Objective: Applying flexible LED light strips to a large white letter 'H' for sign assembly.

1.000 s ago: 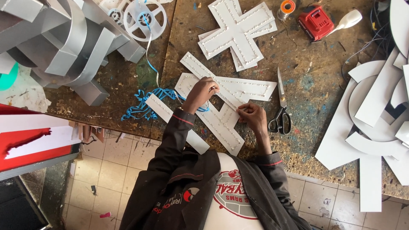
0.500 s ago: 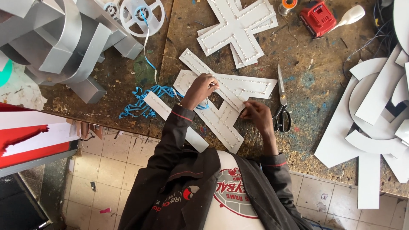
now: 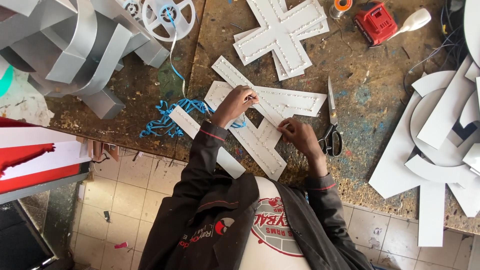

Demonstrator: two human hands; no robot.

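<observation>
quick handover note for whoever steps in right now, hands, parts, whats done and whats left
Left hand: fingers pinched on the white cut-out letter panel, at its upper part.
Right hand: fingertips pressing on the same panel, lower right.
Panel lies flat on the workbench, edged with rows of small dots.
Scissors lie just right of the right hand.
Blue ribbon tangle lies left of the panel; a white cross panel lies above it.
Done or left: cannot tell from this view.

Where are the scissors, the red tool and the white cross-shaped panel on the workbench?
scissors (image 3: 331,131): head view, near the blade pivot.
red tool (image 3: 375,22): head view, its body.
white cross-shaped panel (image 3: 282,31): head view, its centre.
</observation>
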